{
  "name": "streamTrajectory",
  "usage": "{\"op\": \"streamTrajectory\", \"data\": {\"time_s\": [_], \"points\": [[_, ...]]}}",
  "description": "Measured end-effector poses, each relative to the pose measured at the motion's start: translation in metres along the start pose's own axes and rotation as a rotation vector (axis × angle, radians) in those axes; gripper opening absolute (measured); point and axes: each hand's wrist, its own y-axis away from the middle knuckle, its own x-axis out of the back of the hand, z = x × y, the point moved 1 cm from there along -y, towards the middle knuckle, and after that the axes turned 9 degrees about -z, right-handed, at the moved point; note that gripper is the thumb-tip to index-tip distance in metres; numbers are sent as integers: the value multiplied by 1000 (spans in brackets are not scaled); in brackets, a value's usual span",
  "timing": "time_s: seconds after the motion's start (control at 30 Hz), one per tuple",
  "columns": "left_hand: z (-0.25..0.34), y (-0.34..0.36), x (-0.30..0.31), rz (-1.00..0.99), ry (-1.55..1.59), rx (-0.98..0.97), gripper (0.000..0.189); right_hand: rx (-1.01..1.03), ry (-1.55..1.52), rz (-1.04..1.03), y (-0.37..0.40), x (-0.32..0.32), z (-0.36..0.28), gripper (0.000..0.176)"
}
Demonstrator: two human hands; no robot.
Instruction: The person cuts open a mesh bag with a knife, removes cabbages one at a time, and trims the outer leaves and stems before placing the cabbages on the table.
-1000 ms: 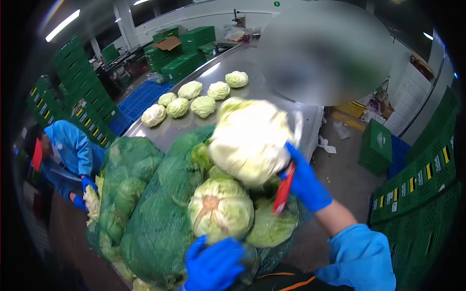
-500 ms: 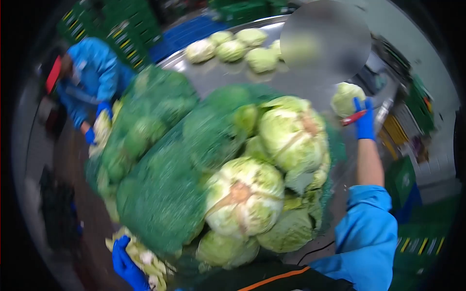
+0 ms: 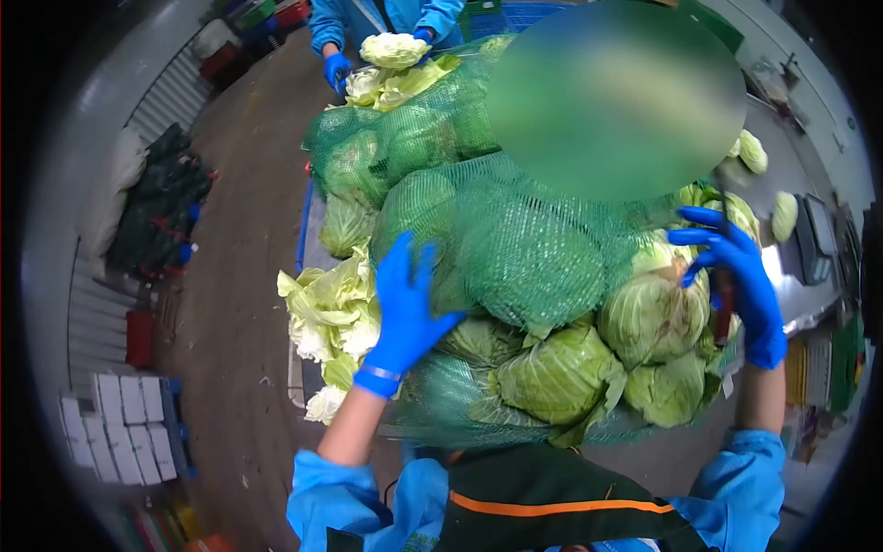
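Note:
A big green mesh sack (image 3: pixel 524 248) full of cabbages lies in front of me. My left hand (image 3: pixel 405 304), in a blue glove, rests flat on its near left side with fingers spread and holds nothing. My right hand (image 3: pixel 736 276), also gloved, reaches over the sack's open right end, fingers on an exposed cabbage (image 3: pixel 653 313). A red-handled knife (image 3: pixel 723 299) is tucked under its palm. More cabbage heads (image 3: pixel 552 373) bulge out at the sack's near end.
Loose cabbage leaves (image 3: pixel 331 308) are piled left of the sack. A second full sack (image 3: pixel 405 129) lies beyond. A co-worker's gloved hand (image 3: pixel 336 66) holds a cabbage (image 3: pixel 394 48) at the top. Two cabbages (image 3: pixel 752 150) sit on the steel table (image 3: pixel 796 276) at right. White crates (image 3: pixel 110 414) stand on the floor.
My view has swung left and down. My right hand has let go of the cabbage it put on the table and come back to the sack. My left hand has risen onto the sack.

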Motion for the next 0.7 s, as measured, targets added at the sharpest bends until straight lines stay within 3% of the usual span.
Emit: {"op": "streamTrajectory", "data": {"time_s": [0.1, 0.17, 0.23, 0.3, 0.33, 0.4, 0.47, 0.53, 0.6, 0.63, 0.67, 0.7], "points": [[-42, -45, 6, -150, 36, -331, 32, -96, -53, -121, 1, -73, -21, 44], [-65, -74, 27, 229, 484, -27, 28, -77, -288, -144, 16, -109, -14, 42], [-106, -106, 47, 289, 481, 58, 22, -120, -412, -146, 40, -161, 8, 41], [-149, -135, 26, 332, 193, 95, 14, -297, -708, -173, 69, -221, 52, 41], [-167, -145, 11, 341, 216, 77, 14, -373, -706, -109, 84, -252, 73, 40], [-196, -173, -14, 139, 44, 213, 19, -418, -709, -8, 105, -288, 89, 39], [-203, -177, -30, -120, 92, 278, 29, -475, -590, 117, 127, -304, 86, 43], [-251, -183, -85, -91, 274, 217, 31, -483, -659, 242, 139, -312, 78, 43], [-261, -184, -85, -174, 533, 117, 28, -480, -770, 452, 148, -321, 78, 47], [-263, -189, -74, -328, 380, 132, 28, -481, -783, 483, 155, -321, 88, 47], [-268, -193, -60, -565, 559, 201, 33, -433, -708, 579, 161, -319, 104, 47], [-273, -196, -43, -773, 633, 133, 39, -380, -634, 674, 164, -318, 115, 47]]}}
